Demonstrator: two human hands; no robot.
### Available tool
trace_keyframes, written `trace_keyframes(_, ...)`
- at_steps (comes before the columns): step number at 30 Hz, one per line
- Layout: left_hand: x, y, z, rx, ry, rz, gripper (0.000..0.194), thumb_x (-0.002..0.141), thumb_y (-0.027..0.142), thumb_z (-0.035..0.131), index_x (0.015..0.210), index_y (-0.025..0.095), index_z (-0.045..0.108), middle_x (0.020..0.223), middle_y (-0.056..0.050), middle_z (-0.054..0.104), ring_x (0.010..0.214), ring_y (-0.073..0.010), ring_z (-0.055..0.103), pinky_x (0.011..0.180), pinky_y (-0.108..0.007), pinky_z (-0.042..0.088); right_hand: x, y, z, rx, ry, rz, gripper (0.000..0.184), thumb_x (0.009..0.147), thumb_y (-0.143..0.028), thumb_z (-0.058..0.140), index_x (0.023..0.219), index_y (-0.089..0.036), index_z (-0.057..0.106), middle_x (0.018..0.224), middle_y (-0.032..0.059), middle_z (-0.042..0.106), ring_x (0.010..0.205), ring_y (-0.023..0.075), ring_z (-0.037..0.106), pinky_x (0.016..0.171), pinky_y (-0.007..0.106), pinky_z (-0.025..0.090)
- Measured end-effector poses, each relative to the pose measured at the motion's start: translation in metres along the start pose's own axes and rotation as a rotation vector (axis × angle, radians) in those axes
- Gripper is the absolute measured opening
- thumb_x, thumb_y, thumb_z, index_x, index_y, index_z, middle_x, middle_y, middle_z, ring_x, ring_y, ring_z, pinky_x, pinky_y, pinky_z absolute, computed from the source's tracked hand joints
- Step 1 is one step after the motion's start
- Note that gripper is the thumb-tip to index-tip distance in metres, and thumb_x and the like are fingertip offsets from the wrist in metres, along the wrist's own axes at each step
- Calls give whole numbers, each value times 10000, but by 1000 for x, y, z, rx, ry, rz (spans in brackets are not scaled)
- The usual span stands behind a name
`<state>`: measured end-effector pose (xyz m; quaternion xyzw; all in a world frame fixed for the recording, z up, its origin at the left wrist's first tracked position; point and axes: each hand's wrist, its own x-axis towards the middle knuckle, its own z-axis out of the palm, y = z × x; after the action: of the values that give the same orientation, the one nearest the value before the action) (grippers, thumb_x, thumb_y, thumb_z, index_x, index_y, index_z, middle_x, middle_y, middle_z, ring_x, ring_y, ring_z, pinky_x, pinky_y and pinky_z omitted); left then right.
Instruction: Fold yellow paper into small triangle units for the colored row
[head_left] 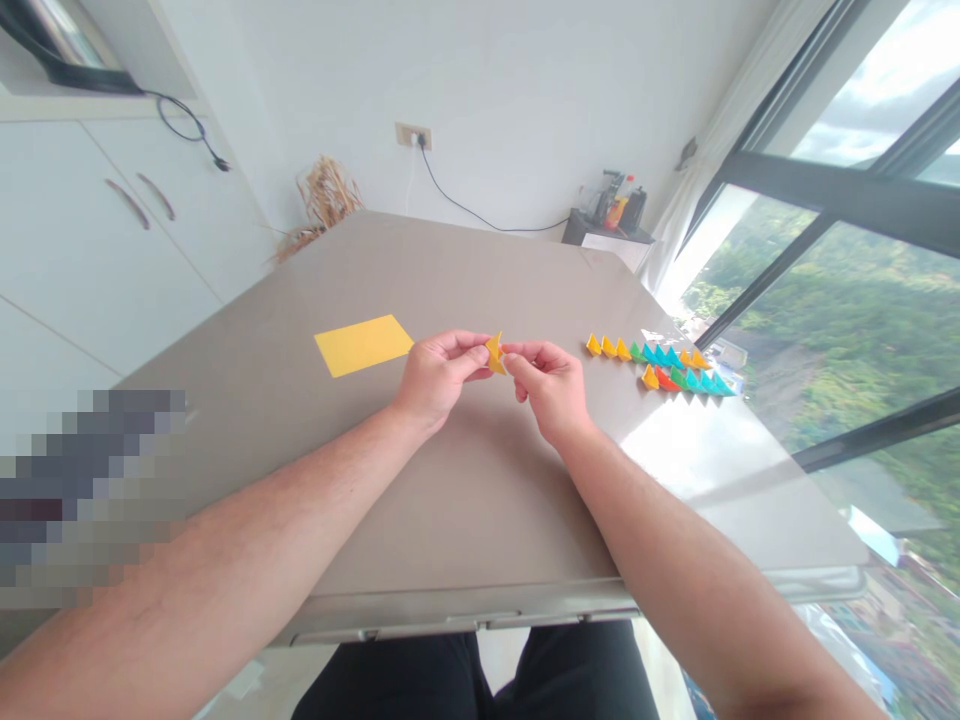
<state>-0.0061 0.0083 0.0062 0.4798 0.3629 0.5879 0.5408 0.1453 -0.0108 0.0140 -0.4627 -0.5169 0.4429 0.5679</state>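
Between my two hands, above the middle of the table, is a small folded yellow paper boat [495, 352]. My left hand [442, 375] pinches its left side with thumb and fingers. From the other side, my right hand [551, 385] grips it between thumb and forefinger. A flat yellow paper sheet [364, 345] lies left of my left hand. Off to the right stand two rows of small folded paper boats: the far row [651, 353] has yellow, green, blue and orange ones, and the near row [686, 381] has orange, red, green and blue.
The grey-brown table [465, 500] reaches toward the white wall. At its far right is a small dark stand [609, 228] with bottles. Dried stalks [326, 205] stand behind the far left edge. A cable [480, 215] hangs from the wall socket [413, 136]. Windows line the right.
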Motion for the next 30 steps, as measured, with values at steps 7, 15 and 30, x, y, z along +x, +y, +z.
trace_keyframes(7,0,-1,1,8,-16,-13,229,725,309,818,899,164,777,915,-75,786,901,-226,738,905,-441,604,-1,1,4,-91,54,-53,149,759,-358,743,836,-231,751,649,-35,624,548,103,467,537,273,397)
trace_keyframes(15,-2,-1,2,21,-52,5,268,729,342,834,923,162,791,934,-85,791,896,-237,743,895,-438,606,0,4,3,-174,65,-46,157,735,-364,770,801,-226,735,593,-44,580,546,110,476,542,273,405)
trace_keyframes(30,1,-5,-1,-50,-88,-105,238,697,340,875,847,178,788,927,-74,778,925,-224,727,937,-450,573,-3,-1,11,-164,74,5,115,730,-313,712,729,-197,710,682,-12,653,635,128,537,609,273,446)
